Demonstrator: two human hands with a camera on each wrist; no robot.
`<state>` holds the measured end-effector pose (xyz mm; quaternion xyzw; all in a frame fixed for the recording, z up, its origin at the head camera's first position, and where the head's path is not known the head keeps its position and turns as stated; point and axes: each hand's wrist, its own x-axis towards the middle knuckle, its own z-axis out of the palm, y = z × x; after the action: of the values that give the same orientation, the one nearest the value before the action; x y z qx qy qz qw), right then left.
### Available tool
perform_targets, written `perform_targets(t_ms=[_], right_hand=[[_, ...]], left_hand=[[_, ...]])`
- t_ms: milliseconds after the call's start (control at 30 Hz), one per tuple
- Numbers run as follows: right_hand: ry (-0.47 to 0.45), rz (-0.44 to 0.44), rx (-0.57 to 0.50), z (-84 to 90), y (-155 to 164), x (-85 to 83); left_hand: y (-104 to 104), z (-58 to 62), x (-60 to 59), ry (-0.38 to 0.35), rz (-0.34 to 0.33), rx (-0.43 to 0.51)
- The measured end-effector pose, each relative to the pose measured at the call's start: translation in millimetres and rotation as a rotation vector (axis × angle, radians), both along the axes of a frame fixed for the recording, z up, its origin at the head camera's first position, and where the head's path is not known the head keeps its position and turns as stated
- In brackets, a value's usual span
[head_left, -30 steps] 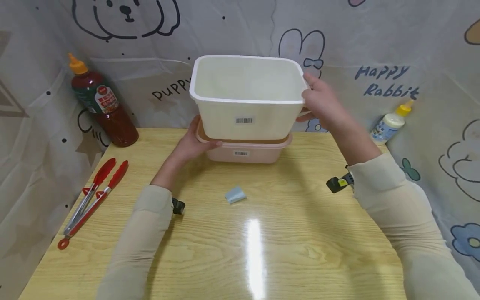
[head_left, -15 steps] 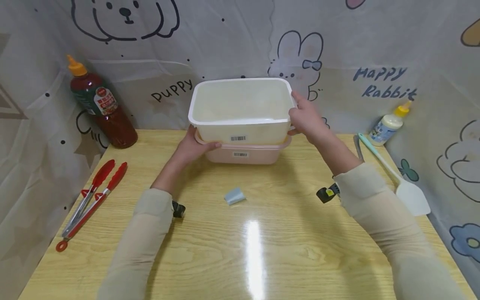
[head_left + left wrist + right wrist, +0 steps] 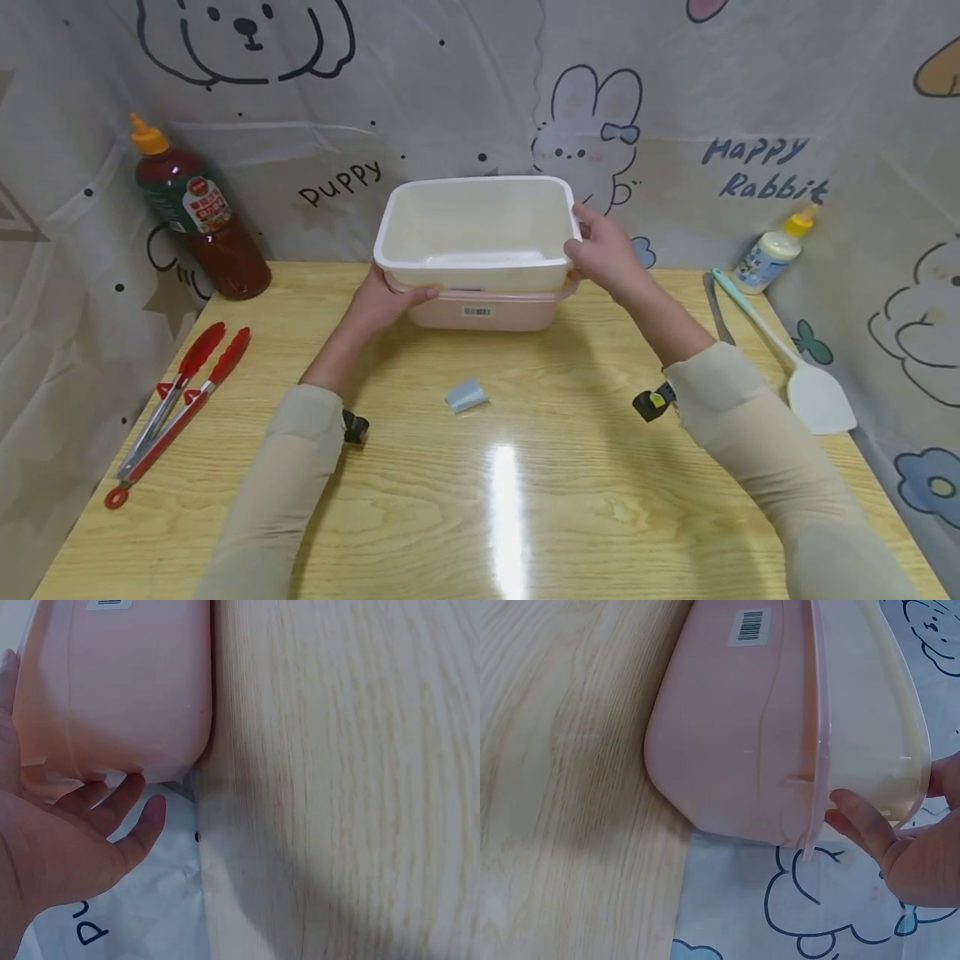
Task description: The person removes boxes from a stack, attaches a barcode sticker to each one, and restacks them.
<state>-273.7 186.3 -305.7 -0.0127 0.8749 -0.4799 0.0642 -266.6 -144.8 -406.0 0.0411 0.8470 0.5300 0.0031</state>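
Head view, white bin (image 3: 480,229) nested in pink bin (image 3: 487,312), each hand's grip grasping one.

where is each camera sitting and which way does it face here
Head: worn on the head, looking forward and down at the white tub nested in the pink tub; both forearms and hands show.
Left wrist: beside the left hand, facing the pink tub's end and the table.
Right wrist: beside the right hand, facing both tubs.
All three share the pink tub.

makeshift kitchen corner: sauce bottle (image 3: 197,215), tongs (image 3: 174,407), spatula (image 3: 791,358), cartoon sheeting (image 3: 720,108)
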Motion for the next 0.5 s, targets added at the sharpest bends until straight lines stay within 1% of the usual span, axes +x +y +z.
perform_targets(t_ms=[100, 300, 500], right_hand=[[0.007, -0.005, 0.006, -3.2, 1.2, -0.3], [0.026, -0.011, 0.051, -7.7, 3.0, 1.3], [0.066, -0.027, 0.125, -16.2, 5.7, 0.9]], left_hand=[[-1.1, -0.4, 1.0, -0.012, 0.007, -0.006], [-1.9, -1.9, 1.1, -0.018, 0.014, -0.004], [-1.0, -3.5, -0.3, 0.030, -0.007, 0.041]])
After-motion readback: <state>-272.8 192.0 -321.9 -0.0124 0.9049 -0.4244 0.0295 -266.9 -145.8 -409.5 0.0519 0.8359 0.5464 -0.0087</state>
